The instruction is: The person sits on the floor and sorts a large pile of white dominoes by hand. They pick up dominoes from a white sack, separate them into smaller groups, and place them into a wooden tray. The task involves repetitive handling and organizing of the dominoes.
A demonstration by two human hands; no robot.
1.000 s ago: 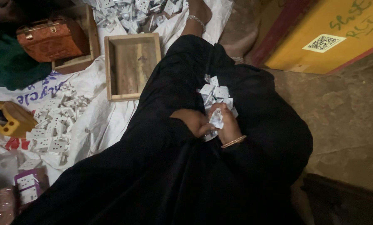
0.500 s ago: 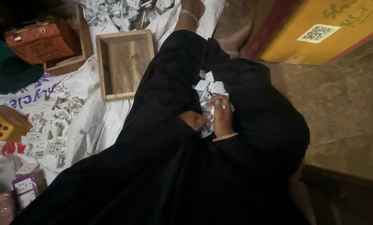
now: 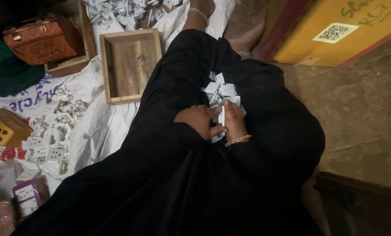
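Yellow box (image 3: 357, 30) top right, white square label (image 3: 335, 32)

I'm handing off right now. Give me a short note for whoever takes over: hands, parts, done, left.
Left hand and right hand meet in the lap, fingers on one white part from the lap pile.
More white socket pieces lie on the white sheet, left.
Wooden tray holds nothing visible.
Done: cannot tell.
Left: lap pile and sheet heap.

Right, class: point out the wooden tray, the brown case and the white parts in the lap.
Wooden tray (image 3: 109, 70), head view, on its left wall.
Brown case (image 3: 40, 41), head view, on its front face.
White parts (image 3: 221, 90), head view, on the top of the pile in the lap.
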